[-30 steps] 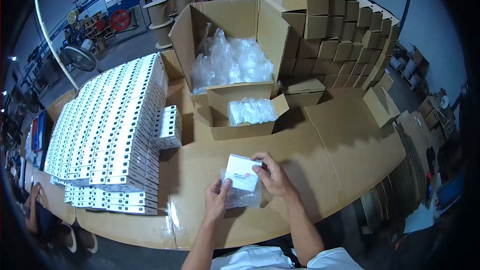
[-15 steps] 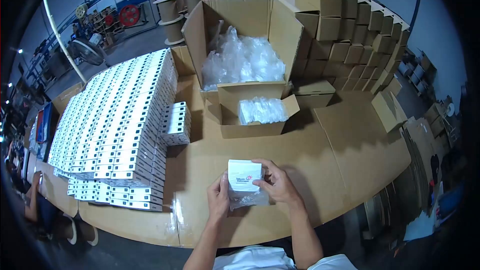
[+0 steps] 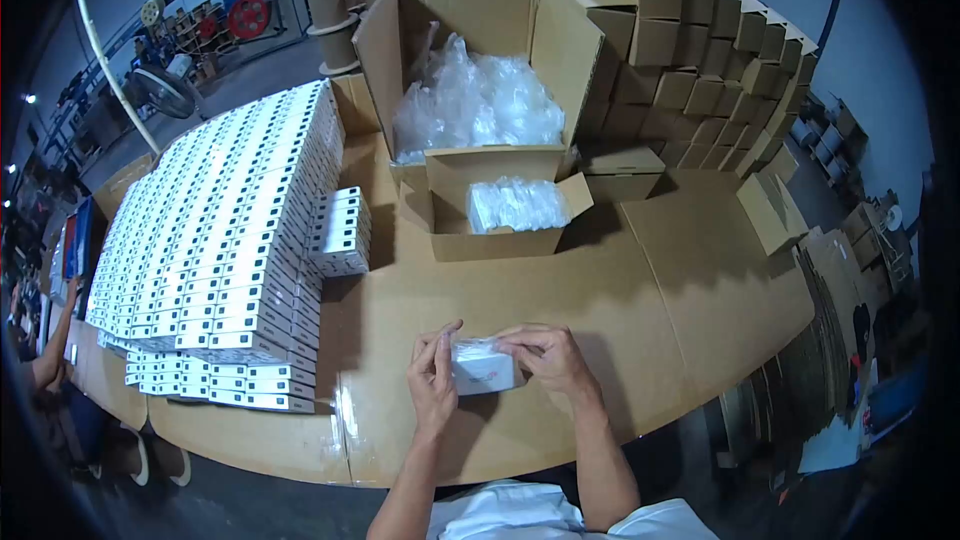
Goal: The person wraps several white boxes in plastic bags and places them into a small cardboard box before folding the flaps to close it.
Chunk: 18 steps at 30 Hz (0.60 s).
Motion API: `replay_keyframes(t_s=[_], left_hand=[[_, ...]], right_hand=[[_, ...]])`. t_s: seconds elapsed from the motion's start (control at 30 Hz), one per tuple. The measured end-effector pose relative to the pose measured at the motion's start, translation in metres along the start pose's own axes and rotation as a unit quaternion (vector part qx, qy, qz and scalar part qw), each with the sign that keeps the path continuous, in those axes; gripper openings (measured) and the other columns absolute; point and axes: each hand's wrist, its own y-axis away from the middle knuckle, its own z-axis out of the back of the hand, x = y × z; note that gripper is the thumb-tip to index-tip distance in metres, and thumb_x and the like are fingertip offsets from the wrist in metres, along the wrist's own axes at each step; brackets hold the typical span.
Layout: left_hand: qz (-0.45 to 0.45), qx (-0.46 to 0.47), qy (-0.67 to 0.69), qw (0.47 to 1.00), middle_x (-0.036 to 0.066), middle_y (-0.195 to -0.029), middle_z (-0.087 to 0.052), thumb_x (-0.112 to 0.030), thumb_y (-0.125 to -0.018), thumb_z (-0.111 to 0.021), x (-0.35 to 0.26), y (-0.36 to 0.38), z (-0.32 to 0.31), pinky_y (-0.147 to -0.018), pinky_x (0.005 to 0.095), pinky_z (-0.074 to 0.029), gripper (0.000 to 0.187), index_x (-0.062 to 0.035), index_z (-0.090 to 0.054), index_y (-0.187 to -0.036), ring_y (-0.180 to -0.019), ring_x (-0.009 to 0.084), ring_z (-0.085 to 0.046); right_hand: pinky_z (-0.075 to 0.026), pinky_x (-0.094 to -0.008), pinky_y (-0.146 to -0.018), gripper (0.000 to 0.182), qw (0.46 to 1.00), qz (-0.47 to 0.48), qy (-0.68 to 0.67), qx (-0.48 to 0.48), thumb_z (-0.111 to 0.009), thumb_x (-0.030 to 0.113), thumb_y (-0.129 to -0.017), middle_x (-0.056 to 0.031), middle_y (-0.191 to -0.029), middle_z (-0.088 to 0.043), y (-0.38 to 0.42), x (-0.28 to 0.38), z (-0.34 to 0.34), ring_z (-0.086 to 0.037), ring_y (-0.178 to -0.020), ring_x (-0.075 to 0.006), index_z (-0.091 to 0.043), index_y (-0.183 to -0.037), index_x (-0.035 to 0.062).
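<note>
Between my two hands is a small white box in a clear plastic bag, above the cardboard-covered table. My left hand pinches the bag at the box's left upper corner. The fingers of my right hand are closed on the bag at the right upper corner. Beyond them, an open small carton holds several plastic-wrapped boxes. Behind it, a large open carton holds a heap of clear plastic bags.
A big stack of white boxes covers the table's left side, with a shorter stack beside it. Brown cartons are piled at the back right. An open carton stands at the right edge. A co-worker's arm shows at far left.
The white box has tilted, and its bag now covers its top edge. Both hands have moved to the bag's upper corners. The whole view has shifted slightly.
</note>
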Motion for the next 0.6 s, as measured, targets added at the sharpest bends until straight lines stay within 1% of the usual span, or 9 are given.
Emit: replay_keyframes(t_s=[0.1, 0.13, 0.23, 0.33, 0.43, 0.47, 0.53, 0.57, 0.6], left_hand=[[0.024, -0.021, 0.005, 0.999, 0.005, -0.099, -0.061, -0.02, -0.108, -0.053, -0.006, 0.002, 0.0, -0.081, 0.0262, -0.045, 0.031, -0.001, -0.073, -0.122, -0.089, 0.012, -0.054], [0.021, -0.031, 0.014, 0.999, 0.005, -0.098, -0.061, -0.02, -0.108, -0.053, -0.01, 0.003, 0.0, -0.079, 0.0251, -0.045, 0.031, -0.0008, -0.074, -0.12, -0.087, 0.0115, -0.054], [-0.002, -0.024, -0.017, 1.0, 0.002, -0.095, -0.059, -0.025, -0.109, -0.053, -0.012, 0.004, 0.001, -0.068, 0.0246, -0.042, 0.034, 0.0017, -0.073, -0.118, -0.078, 0.0075, -0.05], [0.015, -0.036, 0.016, 0.999, 0.003, -0.095, -0.059, -0.022, -0.109, -0.052, -0.013, 0.006, 0.002, -0.07, 0.0251, -0.045, 0.033, 0.0006, -0.073, -0.119, -0.082, 0.0093, -0.053], [0.025, -0.038, 0.041, 0.998, 0.005, -0.1, -0.06, -0.024, -0.109, -0.051, -0.011, 0.007, 0.004, -0.073, 0.0257, -0.048, 0.034, 0.0005, -0.073, -0.118, -0.086, 0.0107, -0.056], [0.025, -0.038, 0.047, 0.998, 0.005, -0.102, -0.06, -0.025, -0.11, -0.051, -0.009, 0.008, 0.004, -0.075, 0.0258, -0.049, 0.035, 0.0006, -0.073, -0.118, -0.088, 0.0111, -0.057], [0.053, -0.047, 0.15, 0.986, 0.003, -0.099, -0.061, -0.022, -0.107, -0.057, 0.002, 0.009, 0.001, -0.077, 0.0259, -0.049, 0.03, 0.0007, -0.072, -0.12, -0.089, 0.0118, -0.058], [0.067, -0.052, 0.201, 0.976, 0.002, -0.097, -0.061, -0.021, -0.105, -0.06, 0.006, 0.011, 0.0, -0.078, 0.026, -0.049, 0.029, 0.0007, -0.071, -0.121, -0.089, 0.0122, -0.058], [0.044, -0.034, 0.18, 0.982, 0.003, -0.1, -0.061, -0.018, -0.101, -0.065, -0.004, 0.011, -0.001, -0.082, 0.027, -0.049, 0.026, 0.0003, -0.072, -0.119, -0.093, 0.0136, -0.059]], right_hand=[[-0.057, -0.0318, -0.085, 0.014, 0.996, -0.043, -0.081, -0.022, -0.074, 0.004, -0.091, -0.0143, -0.104, -0.077, 0.003, 0.004, 0.001, -0.073, -0.094, -0.0181, -0.077, -0.103, -0.0026], [-0.057, -0.0309, -0.087, 0.011, 0.99, -0.057, -0.127, -0.034, -0.074, 0.003, -0.091, -0.0125, -0.103, -0.078, 0.006, -0.004, -0.002, -0.072, -0.094, -0.0173, -0.078, -0.099, -0.0029], [-0.057, -0.0307, -0.089, 0.021, 0.979, -0.075, -0.188, 0.0, -0.076, 0.005, -0.09, -0.011, -0.107, -0.077, 0.011, -0.006, -0.005, -0.071, -0.096, -0.0165, -0.075, -0.11, -0.0025], [-0.056, -0.0305, -0.091, 0.037, 0.938, -0.145, -0.302, -0.09, -0.076, 0.005, -0.09, -0.0098, -0.112, -0.075, 0.014, 0.016, -0.011, -0.069, -0.101, -0.015, -0.068, -0.126, -0.0007], [-0.055, -0.0303, -0.093, 0.048, 0.976, -0.025, -0.202, -0.08, -0.076, 0.005, -0.091, -0.0093, -0.116, -0.073, 0.016, 0.001, -0.016, -0.067, -0.106, -0.0137, -0.06, -0.136, 0.0008], [-0.055, -0.0303, -0.093, 0.046, 0.981, -0.036, -0.181, -0.055, -0.076, 0.005, -0.09, -0.0089, -0.116, -0.073, 0.017, -0.005, -0.015, -0.066, -0.106, -0.0137, -0.061, -0.134, 0.0004], [-0.054, -0.0304, -0.094, 0.042, 0.988, -0.059, -0.141, -0.007, -0.076, 0.003, -0.09, -0.0079, -0.115, -0.072, 0.02, -0.017, -0.011, -0.066, -0.108, -0.0136, -0.064, -0.131, -0.0002], [-0.055, -0.0302, -0.093, 0.039, 0.986, -0.066, -0.155, 0.003, -0.076, 0.003, -0.09, -0.0078, -0.114, -0.072, 0.022, -0.023, -0.011, -0.066, -0.107, -0.0135, -0.066, -0.128, 0.0004], [-0.055, -0.0301, -0.093, 0.037, 0.983, -0.072, -0.17, 0.013, -0.076, 0.002, -0.09, -0.0076, -0.114, -0.073, 0.023, -0.028, -0.011, -0.066, -0.106, -0.0134, -0.068, -0.126, 0.0011]])
